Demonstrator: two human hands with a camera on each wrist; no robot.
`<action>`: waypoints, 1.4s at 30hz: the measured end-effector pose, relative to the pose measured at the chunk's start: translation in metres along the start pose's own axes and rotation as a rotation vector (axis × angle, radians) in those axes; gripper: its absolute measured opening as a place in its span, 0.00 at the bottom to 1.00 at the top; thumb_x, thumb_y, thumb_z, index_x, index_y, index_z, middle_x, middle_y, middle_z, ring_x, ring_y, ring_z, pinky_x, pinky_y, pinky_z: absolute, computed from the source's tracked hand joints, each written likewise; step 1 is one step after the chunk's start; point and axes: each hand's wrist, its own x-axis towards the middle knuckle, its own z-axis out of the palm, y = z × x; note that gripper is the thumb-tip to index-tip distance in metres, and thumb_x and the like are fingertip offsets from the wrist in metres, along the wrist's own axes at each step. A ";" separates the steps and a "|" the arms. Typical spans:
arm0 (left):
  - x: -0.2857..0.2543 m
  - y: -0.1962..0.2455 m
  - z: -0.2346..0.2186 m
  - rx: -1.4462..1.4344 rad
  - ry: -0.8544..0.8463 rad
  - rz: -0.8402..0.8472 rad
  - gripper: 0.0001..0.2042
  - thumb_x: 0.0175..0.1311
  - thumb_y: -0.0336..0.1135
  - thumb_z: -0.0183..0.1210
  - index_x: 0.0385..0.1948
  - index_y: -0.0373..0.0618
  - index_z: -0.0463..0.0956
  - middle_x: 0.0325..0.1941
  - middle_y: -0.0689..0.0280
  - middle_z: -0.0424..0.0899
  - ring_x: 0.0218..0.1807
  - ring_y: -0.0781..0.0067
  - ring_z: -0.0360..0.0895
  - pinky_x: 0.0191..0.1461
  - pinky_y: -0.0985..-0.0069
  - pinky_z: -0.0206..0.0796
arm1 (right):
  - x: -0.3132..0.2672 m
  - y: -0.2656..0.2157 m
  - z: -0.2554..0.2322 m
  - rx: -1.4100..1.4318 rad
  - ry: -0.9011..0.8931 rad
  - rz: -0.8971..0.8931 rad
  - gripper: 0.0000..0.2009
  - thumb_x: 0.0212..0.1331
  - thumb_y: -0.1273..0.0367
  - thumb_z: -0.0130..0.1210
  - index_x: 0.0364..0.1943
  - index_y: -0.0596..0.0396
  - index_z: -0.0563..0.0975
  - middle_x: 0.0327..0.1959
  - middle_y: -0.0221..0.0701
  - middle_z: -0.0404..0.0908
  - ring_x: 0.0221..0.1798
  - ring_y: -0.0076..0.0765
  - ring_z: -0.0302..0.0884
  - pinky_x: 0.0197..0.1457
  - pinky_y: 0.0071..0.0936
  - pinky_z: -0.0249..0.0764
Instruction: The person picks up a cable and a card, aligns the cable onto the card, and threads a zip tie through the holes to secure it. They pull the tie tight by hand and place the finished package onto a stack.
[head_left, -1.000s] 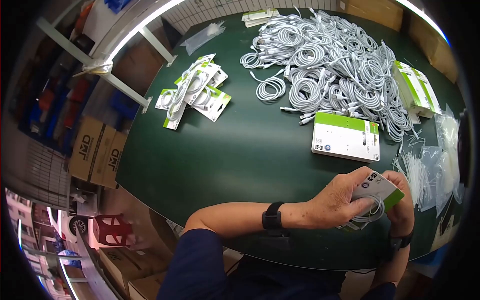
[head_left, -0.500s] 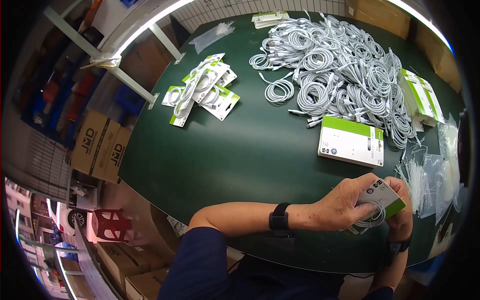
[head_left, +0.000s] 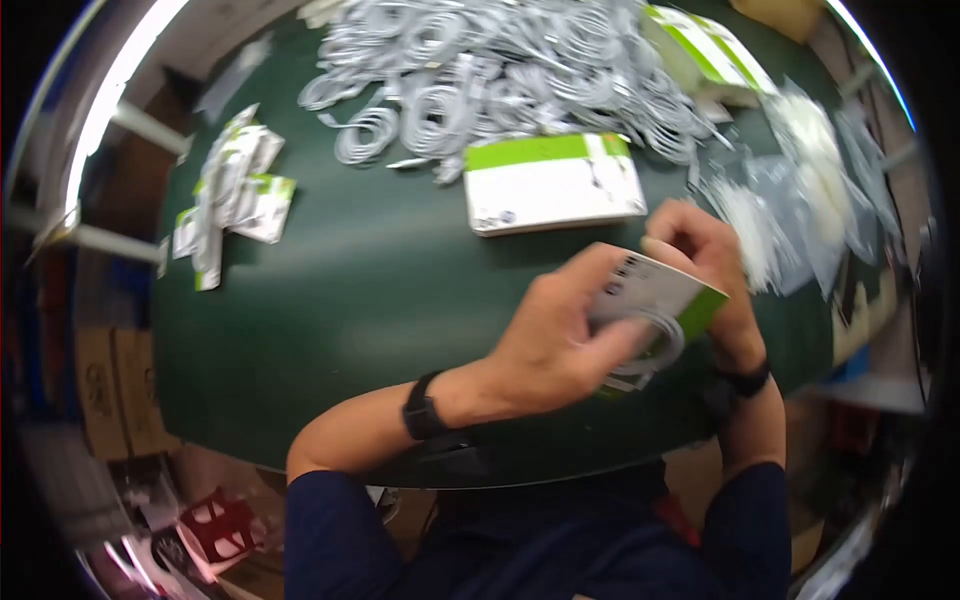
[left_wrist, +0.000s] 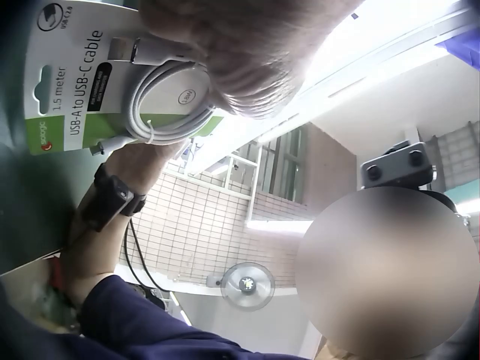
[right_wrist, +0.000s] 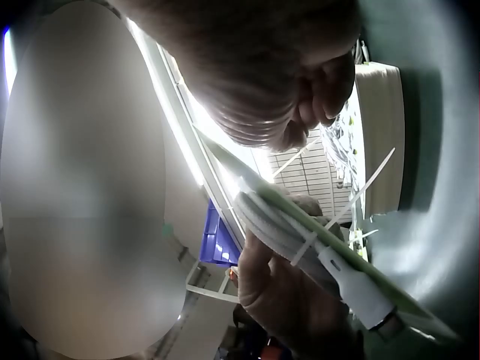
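Held up over the table's near side, a white-and-green cable card (head_left: 655,287) is gripped by my left hand (head_left: 560,335), whose thumb presses a coiled white USB cable (left_wrist: 136,105) onto its face. The card's print in the left wrist view reads USB-A to USB-C cable. In the right wrist view, a thin white cable tie (right_wrist: 373,175) crosses the coil and sticks out behind the card. Just beyond the card's edge is my right hand (head_left: 712,270), fingers curled. Another thin white strip (right_wrist: 298,156) ends near its fingertips; I cannot tell if they pinch it.
A stack of blank cable cards (head_left: 550,190) lies ahead, in front of a big heap of coiled cables (head_left: 500,70). Finished-looking carded cables (head_left: 265,205) lie at left. Loose cable ties (head_left: 745,225) and plastic bags (head_left: 790,220) are at right, more card stacks (head_left: 705,50) behind.
The head view has swung, shifting the table leftward and up in it. My right hand has come off the card's edge and now curls beyond it. My left hand keeps its grip.
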 end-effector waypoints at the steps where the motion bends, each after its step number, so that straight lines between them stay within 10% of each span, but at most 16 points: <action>1: 0.001 -0.002 0.001 0.008 0.007 -0.024 0.15 0.64 0.24 0.64 0.50 0.36 0.74 0.41 0.58 0.86 0.42 0.73 0.85 0.44 0.72 0.77 | -0.001 0.002 0.003 -0.029 0.023 -0.043 0.08 0.65 0.73 0.63 0.31 0.54 0.76 0.28 0.17 0.71 0.30 0.10 0.67 0.31 0.15 0.63; 13: 0.001 0.006 0.002 -0.031 0.097 -0.171 0.16 0.62 0.26 0.72 0.49 0.35 0.77 0.44 0.60 0.89 0.43 0.76 0.86 0.50 0.75 0.80 | -0.003 0.011 0.012 -0.229 0.216 -0.339 0.06 0.65 0.74 0.63 0.32 0.57 0.77 0.28 0.21 0.78 0.28 0.13 0.72 0.31 0.16 0.70; 21: 0.006 -0.008 -0.002 -0.133 0.159 -0.157 0.17 0.65 0.29 0.71 0.51 0.36 0.76 0.47 0.59 0.88 0.46 0.75 0.86 0.51 0.76 0.80 | -0.001 0.008 0.003 0.344 0.139 0.027 0.06 0.70 0.70 0.62 0.43 0.59 0.79 0.33 0.24 0.80 0.30 0.16 0.74 0.33 0.15 0.69; 35: 0.023 -0.005 -0.019 -0.270 0.287 -0.067 0.20 0.72 0.27 0.62 0.63 0.33 0.69 0.55 0.55 0.84 0.59 0.68 0.82 0.61 0.69 0.78 | -0.014 0.004 0.027 0.211 -0.123 -0.015 0.16 0.75 0.64 0.58 0.56 0.64 0.75 0.47 0.31 0.84 0.47 0.19 0.81 0.48 0.22 0.79; 39: 0.027 -0.004 -0.012 -0.151 0.420 0.097 0.25 0.71 0.25 0.61 0.67 0.33 0.65 0.53 0.56 0.84 0.64 0.63 0.77 0.65 0.65 0.73 | -0.011 0.004 0.019 0.171 -0.078 0.016 0.16 0.76 0.63 0.58 0.55 0.63 0.76 0.47 0.31 0.84 0.49 0.19 0.81 0.50 0.23 0.80; 42: 0.024 0.000 -0.021 0.665 0.436 0.559 0.25 0.63 0.25 0.67 0.64 0.37 0.73 0.49 0.61 0.83 0.62 0.60 0.75 0.63 0.65 0.70 | -0.010 0.002 0.014 0.182 -0.020 -0.002 0.16 0.76 0.63 0.58 0.55 0.63 0.76 0.46 0.30 0.84 0.47 0.18 0.79 0.49 0.22 0.78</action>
